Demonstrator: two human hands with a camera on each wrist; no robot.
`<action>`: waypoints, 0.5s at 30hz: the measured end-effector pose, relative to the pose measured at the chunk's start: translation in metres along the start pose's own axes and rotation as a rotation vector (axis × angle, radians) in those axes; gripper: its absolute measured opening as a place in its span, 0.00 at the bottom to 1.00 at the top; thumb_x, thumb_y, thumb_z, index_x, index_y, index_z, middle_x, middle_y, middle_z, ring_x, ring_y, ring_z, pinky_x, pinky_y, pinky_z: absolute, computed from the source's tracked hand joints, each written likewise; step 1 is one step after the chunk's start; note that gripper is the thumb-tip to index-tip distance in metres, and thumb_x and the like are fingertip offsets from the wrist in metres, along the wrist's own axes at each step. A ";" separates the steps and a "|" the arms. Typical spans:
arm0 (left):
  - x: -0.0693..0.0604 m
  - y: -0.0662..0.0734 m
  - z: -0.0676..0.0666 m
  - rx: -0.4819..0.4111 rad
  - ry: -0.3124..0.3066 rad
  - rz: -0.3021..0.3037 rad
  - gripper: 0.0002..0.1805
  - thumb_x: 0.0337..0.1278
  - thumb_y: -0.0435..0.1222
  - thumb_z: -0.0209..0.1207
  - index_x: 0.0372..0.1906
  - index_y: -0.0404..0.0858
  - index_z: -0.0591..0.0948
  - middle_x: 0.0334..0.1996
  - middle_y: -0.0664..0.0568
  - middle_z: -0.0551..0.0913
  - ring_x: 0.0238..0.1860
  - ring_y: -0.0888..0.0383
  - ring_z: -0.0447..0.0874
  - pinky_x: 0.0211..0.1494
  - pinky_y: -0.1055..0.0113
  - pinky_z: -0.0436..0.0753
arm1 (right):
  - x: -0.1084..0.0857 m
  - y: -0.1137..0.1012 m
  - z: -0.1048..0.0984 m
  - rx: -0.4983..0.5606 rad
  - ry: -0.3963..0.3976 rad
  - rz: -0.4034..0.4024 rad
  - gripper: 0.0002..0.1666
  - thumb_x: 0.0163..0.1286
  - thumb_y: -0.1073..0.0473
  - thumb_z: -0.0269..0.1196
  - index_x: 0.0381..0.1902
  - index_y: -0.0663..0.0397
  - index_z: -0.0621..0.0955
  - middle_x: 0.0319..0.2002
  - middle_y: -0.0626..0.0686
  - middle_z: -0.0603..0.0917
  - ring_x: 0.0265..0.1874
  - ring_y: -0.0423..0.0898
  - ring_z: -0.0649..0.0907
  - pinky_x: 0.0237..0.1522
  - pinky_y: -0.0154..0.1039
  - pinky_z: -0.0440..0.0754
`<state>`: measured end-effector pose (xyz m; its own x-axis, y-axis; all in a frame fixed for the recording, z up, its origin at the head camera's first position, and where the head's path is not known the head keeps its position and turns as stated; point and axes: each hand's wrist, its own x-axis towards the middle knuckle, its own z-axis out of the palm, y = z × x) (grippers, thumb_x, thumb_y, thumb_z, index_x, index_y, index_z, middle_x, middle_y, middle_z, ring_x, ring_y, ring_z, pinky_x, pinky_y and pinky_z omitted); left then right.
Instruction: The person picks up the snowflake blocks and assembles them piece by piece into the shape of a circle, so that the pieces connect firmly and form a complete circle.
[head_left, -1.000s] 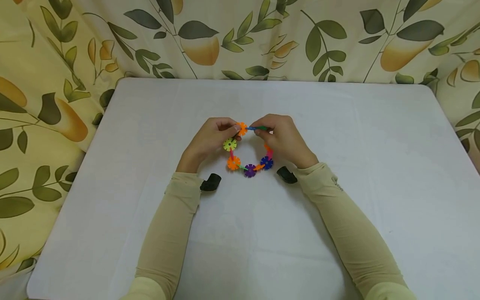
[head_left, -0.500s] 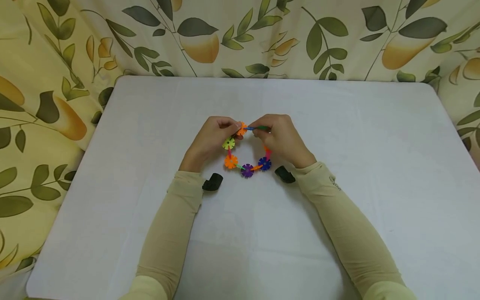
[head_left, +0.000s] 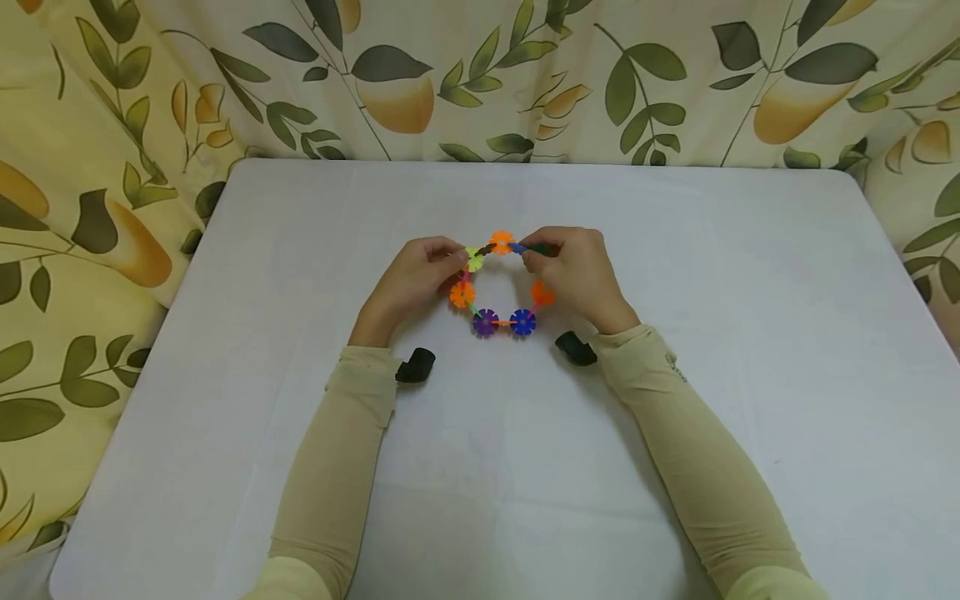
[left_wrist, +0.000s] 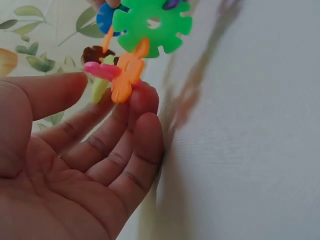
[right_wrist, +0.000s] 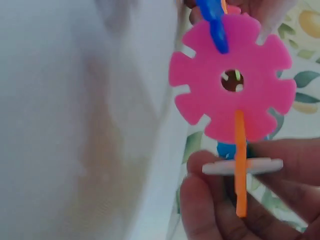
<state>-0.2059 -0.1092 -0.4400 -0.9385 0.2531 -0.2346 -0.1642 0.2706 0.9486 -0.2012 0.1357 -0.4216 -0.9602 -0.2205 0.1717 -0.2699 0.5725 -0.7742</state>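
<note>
A ring of slotted plastic flower discs joined edge to edge hangs between the two hands, above the table. In the head view it shows an orange disc (head_left: 502, 242) at the top, a purple disc (head_left: 485, 322) and a dark blue disc (head_left: 522, 322) at the bottom. My left hand (head_left: 420, 279) pinches the yellow-green disc (head_left: 474, 259) on the ring's left side. On the right side, my right hand (head_left: 577, 271) pinches discs near a blue disc (head_left: 519, 247); its fingers partly hide them. The right wrist view shows a pink disc (right_wrist: 200, 75) and a pale disc (right_wrist: 265, 166) close to the fingers.
A white table (head_left: 480, 467) lies under both hands. Behind it hangs a leaf-patterned curtain (head_left: 555, 50). Black wrist-worn pieces (head_left: 416, 366) show beside the sleeves.
The ring has shifted up and now looks rounder and more open. My left hand's fingers have moved from by the orange disc to the yellow-green one; the right hand has shifted slightly right.
</note>
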 end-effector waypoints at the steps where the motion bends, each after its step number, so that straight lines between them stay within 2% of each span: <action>1: 0.000 0.000 0.000 0.017 0.002 -0.009 0.16 0.81 0.39 0.59 0.61 0.34 0.84 0.46 0.45 0.86 0.43 0.52 0.82 0.54 0.61 0.81 | 0.000 0.001 0.000 0.005 0.002 0.025 0.08 0.72 0.69 0.68 0.45 0.65 0.91 0.36 0.60 0.91 0.30 0.51 0.87 0.31 0.30 0.78; 7: 0.003 -0.010 0.001 0.131 0.020 -0.001 0.15 0.79 0.39 0.61 0.59 0.35 0.86 0.47 0.45 0.87 0.39 0.51 0.83 0.49 0.61 0.80 | 0.001 0.010 0.002 0.006 -0.017 0.149 0.09 0.74 0.67 0.67 0.47 0.66 0.90 0.36 0.60 0.91 0.32 0.50 0.85 0.33 0.33 0.78; 11: 0.000 -0.017 0.004 0.147 0.007 -0.017 0.15 0.80 0.39 0.62 0.59 0.35 0.86 0.48 0.45 0.87 0.42 0.52 0.82 0.48 0.63 0.81 | -0.002 0.018 0.006 -0.032 -0.072 0.197 0.11 0.75 0.66 0.66 0.49 0.66 0.89 0.40 0.61 0.91 0.34 0.53 0.83 0.36 0.38 0.78; 15: -0.005 -0.024 0.006 0.139 -0.013 -0.044 0.15 0.80 0.38 0.60 0.61 0.36 0.86 0.50 0.46 0.86 0.45 0.52 0.82 0.50 0.62 0.82 | -0.008 0.024 0.008 -0.067 -0.126 0.206 0.12 0.74 0.65 0.66 0.50 0.66 0.89 0.43 0.62 0.90 0.38 0.55 0.84 0.41 0.44 0.79</action>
